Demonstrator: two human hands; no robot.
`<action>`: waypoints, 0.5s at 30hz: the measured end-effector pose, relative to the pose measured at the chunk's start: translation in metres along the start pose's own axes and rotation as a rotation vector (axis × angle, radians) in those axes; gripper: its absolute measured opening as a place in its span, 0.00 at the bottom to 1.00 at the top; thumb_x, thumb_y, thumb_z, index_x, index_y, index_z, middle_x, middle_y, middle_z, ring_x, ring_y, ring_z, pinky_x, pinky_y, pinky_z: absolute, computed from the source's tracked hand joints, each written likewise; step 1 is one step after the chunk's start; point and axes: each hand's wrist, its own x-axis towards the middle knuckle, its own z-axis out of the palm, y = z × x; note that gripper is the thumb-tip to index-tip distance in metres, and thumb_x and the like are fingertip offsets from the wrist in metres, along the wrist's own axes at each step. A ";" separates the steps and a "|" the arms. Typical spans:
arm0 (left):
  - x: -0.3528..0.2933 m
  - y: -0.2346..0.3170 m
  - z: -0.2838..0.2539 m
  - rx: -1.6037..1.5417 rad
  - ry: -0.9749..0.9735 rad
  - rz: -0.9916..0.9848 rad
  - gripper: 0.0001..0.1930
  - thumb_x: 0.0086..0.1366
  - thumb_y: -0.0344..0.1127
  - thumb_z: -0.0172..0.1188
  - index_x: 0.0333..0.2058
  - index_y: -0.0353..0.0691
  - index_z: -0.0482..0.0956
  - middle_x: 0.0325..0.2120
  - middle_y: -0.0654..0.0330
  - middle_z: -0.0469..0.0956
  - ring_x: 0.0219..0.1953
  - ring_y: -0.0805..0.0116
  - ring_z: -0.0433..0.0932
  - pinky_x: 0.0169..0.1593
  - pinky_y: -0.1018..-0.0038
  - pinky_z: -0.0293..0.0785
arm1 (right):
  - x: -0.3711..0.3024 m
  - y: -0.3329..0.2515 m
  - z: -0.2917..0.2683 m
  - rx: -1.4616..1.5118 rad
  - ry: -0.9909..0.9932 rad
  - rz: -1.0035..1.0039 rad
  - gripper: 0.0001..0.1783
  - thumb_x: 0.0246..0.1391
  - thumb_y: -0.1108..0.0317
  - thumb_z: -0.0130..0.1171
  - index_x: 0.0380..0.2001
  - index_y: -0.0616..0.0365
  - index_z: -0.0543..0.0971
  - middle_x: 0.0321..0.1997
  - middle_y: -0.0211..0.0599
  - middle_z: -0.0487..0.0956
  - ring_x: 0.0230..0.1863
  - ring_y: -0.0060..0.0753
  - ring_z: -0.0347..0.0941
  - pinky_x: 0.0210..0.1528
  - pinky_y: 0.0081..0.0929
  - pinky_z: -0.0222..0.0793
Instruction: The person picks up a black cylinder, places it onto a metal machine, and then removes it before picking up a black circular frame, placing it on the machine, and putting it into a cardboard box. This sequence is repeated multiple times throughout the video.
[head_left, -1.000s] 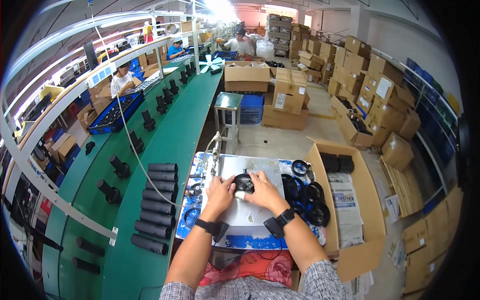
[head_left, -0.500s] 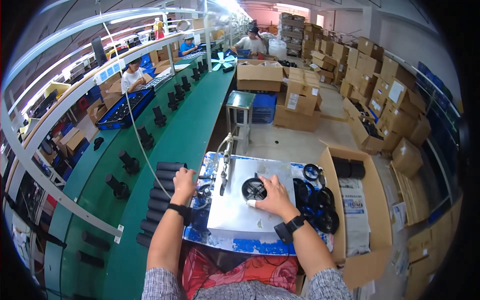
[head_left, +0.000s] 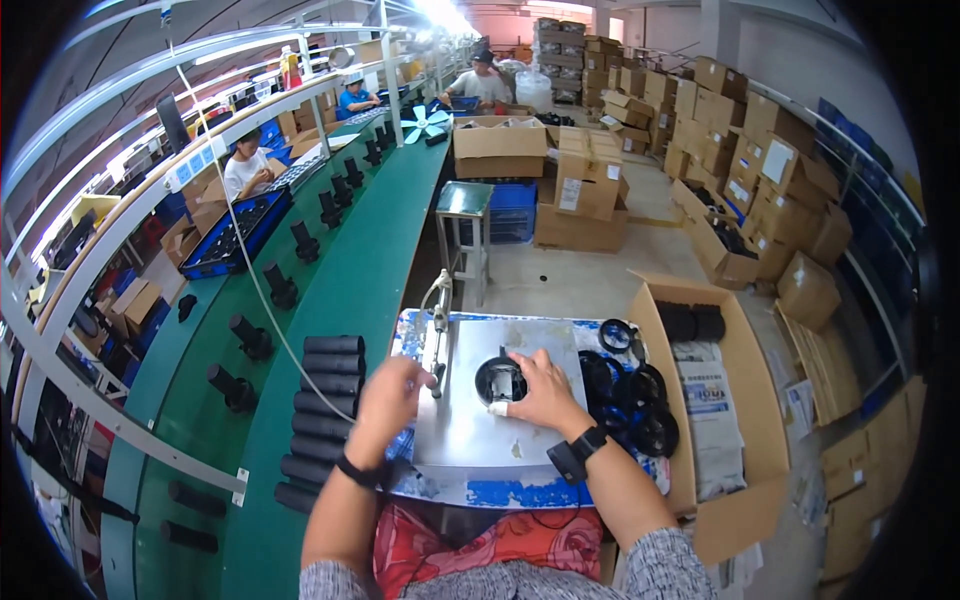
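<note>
My right hand [head_left: 545,393], thumb and fingers curled around its right side, holds a round black plastic ring [head_left: 500,381] on a metal plate [head_left: 470,440]. Bright metal shows through the middle of the ring. A white wrap covers one fingertip of that hand. My left hand [head_left: 390,400] is raised beside the lower end of a slim metal air tool [head_left: 440,330] at the plate's left edge. Its fingers are smeared by motion, so whether they touch the tool is unclear. Several black tubes [head_left: 330,383] lie in a row to its left.
More black rings [head_left: 640,390] are piled right of the plate. Beyond them stands an open carton [head_left: 745,430] with black tubes and newspaper inside. A green conveyor [head_left: 345,285] carries upright black parts on the left. A metal stool [head_left: 465,200] and stacked cartons stand ahead; people sit farther along.
My left hand has moved right, from over the tubes to the air tool. The ring's middle, dark and spoked before, now shows bright metal. My right hand stays on the ring.
</note>
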 end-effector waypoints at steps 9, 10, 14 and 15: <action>-0.004 0.045 0.082 0.102 -0.127 0.335 0.14 0.67 0.34 0.65 0.51 0.46 0.80 0.45 0.60 0.81 0.44 0.49 0.84 0.43 0.58 0.81 | 0.033 0.009 0.018 0.093 0.018 0.028 0.29 0.50 0.57 0.73 0.56 0.52 0.83 0.51 0.51 0.80 0.54 0.52 0.80 0.59 0.41 0.77; -0.003 0.040 0.082 0.126 -0.185 0.341 0.14 0.67 0.35 0.64 0.52 0.47 0.80 0.45 0.60 0.81 0.43 0.50 0.84 0.42 0.58 0.81 | 0.037 0.002 0.014 0.003 -0.020 0.068 0.27 0.49 0.57 0.73 0.53 0.53 0.83 0.51 0.51 0.82 0.54 0.53 0.81 0.57 0.42 0.78; -0.003 0.052 0.074 0.138 -0.260 0.299 0.14 0.68 0.37 0.63 0.52 0.50 0.80 0.45 0.61 0.81 0.41 0.50 0.85 0.41 0.57 0.81 | 0.046 -0.033 -0.001 -0.264 -0.148 0.174 0.24 0.47 0.58 0.74 0.48 0.55 0.85 0.49 0.51 0.85 0.52 0.55 0.84 0.53 0.45 0.81; -0.003 0.055 0.074 0.127 -0.264 0.274 0.14 0.68 0.38 0.63 0.52 0.51 0.79 0.45 0.61 0.81 0.40 0.51 0.85 0.40 0.57 0.81 | 0.047 -0.037 -0.004 -0.359 -0.195 0.205 0.23 0.47 0.59 0.74 0.46 0.56 0.85 0.48 0.51 0.87 0.51 0.55 0.85 0.51 0.46 0.82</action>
